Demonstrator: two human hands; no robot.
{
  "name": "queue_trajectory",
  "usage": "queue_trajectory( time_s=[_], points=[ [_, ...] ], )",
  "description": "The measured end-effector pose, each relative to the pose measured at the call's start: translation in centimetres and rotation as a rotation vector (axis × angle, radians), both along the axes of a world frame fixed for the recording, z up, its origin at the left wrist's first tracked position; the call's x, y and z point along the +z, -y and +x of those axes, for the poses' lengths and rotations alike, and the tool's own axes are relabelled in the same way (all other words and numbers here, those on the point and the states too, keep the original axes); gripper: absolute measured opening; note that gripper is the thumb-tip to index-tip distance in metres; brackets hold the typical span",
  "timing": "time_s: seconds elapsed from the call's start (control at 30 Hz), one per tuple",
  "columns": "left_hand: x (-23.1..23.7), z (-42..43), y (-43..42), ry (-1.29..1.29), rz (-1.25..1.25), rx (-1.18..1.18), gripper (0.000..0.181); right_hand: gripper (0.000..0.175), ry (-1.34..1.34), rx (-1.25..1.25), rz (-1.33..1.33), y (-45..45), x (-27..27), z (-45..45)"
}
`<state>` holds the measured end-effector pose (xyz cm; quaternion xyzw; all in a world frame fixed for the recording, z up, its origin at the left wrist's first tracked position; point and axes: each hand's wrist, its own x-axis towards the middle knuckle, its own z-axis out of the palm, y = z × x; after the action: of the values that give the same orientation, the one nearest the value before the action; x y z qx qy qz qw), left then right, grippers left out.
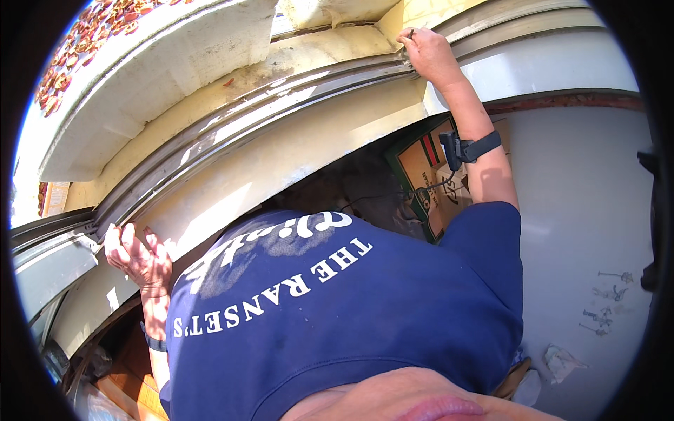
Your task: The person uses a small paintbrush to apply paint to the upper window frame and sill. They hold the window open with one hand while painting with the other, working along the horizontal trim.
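A window sill with metal sliding tracks [253, 100] curves across the view before me. My right hand [433, 57] is at the track's far right end, beside the window frame's corner. Its fingers are closed on a small dark object [411, 33], too small to identify. On the left, my left hand [139, 258] rests at the sill's inner edge, near the end of a window sash [55, 266]. Its fingers are bent and apart, with nothing visible in them. Below the tracks, the sill's pale inner face [221, 205] is partly sunlit.
Outside lies a concrete ledge [174, 79], with many reddish-brown dried pieces [68, 63] beyond it. A cardboard box [416, 163] bearing writing stands under the sill. A cable [379, 198] hangs from the band on my right wrist. A pale wall panel [568, 210] is on the right.
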<state>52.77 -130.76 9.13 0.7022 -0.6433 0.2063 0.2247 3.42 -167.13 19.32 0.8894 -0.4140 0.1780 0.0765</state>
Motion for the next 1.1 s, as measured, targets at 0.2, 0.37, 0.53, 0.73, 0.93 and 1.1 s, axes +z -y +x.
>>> queue_trajectory(
  time_s=[0.2, 0.37, 0.53, 0.73, 0.93, 1.1],
  points=[
    [0.4, -0.4, 0.1, -0.011, -0.007, -0.005, 0.047, 0.011, 0.123, 0.042, -0.061, 0.1, 0.6, 0.0],
    [0.4, -0.3, 0.2, -0.021, -0.002, 0.002, 0.047, 0.013, -0.054, 0.114, 0.175, 0.1, 0.3, -0.4],
    [0.4, -0.3, 0.2, -0.005, -0.003, 0.003, 0.047, 0.013, 0.025, -0.040, 0.005, 0.3, 0.5, -0.7],
    [0.5, -0.4, 0.2, -0.012, -0.004, -0.001, 0.048, 0.015, 0.062, 0.031, 0.062, -0.3, 1.1, 0.0],
    [0.4, -0.3, 0.4, -0.015, -0.016, 0.009, 0.048, 0.014, 0.128, 0.170, 0.214, -0.3, 1.3, -0.2],
    [0.4, -0.3, 0.3, -0.019, -0.014, -0.010, 0.048, 0.013, -0.023, 0.006, -0.003, -0.8, 1.0, 0.4]
  ],
)
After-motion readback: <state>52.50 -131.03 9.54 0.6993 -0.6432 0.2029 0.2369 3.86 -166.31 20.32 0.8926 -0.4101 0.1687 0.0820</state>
